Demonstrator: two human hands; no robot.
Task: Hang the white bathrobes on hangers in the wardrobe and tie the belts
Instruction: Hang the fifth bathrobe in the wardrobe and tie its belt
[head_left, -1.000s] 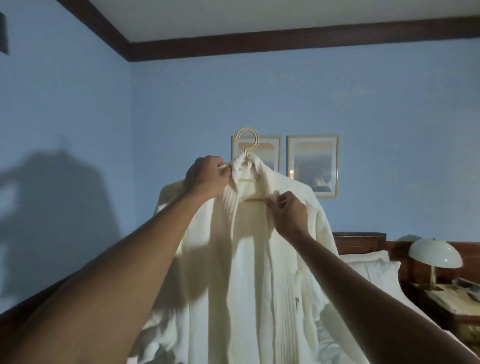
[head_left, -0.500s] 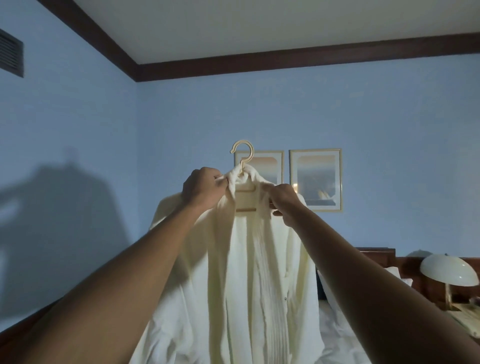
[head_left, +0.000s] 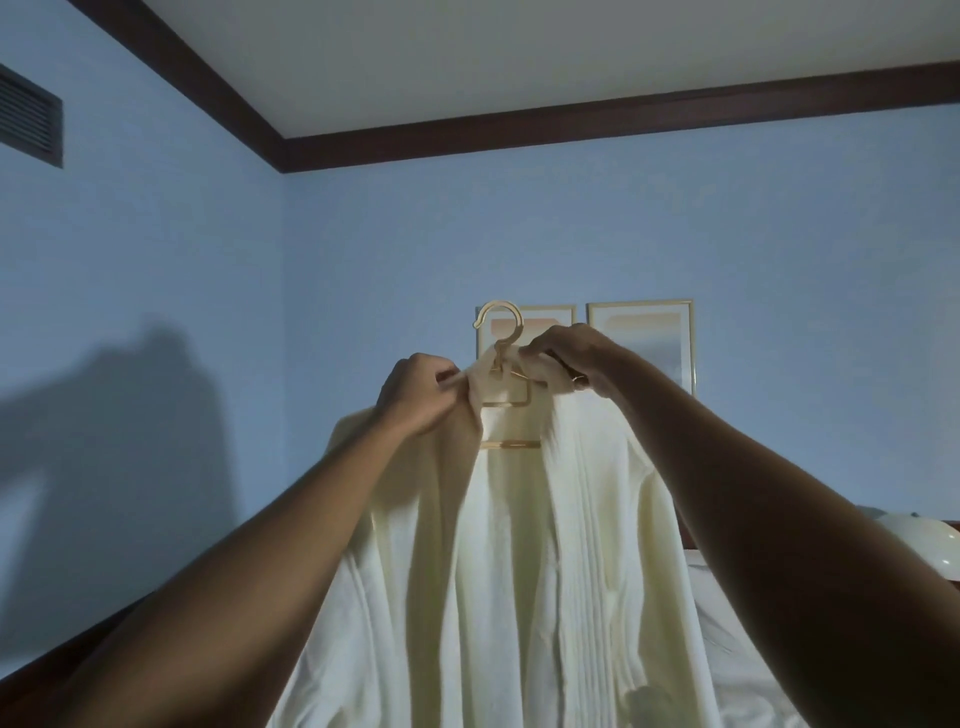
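A white bathrobe (head_left: 524, 561) hangs on a pale wooden hanger (head_left: 501, 332), held up in front of me in mid air. The hanger's round hook sticks out above the collar, and two of its crossbars show in the open neck. My left hand (head_left: 418, 392) grips the left side of the collar. My right hand (head_left: 571, 356) pinches the right side of the collar close to the hook. The robe's front hangs open. No belt or wardrobe is in view.
Behind the robe is a blue wall with two framed pictures (head_left: 641, 338). A white bed (head_left: 737, 639) lies below at the right, with a pale lamp shade (head_left: 919, 540) at the right edge. A vent (head_left: 28, 122) sits high on the left wall.
My right hand has moved up from the robe's front lapel to the collar by the hook. Both hands have lifted the robe and hanger higher, and my view has tilted up.
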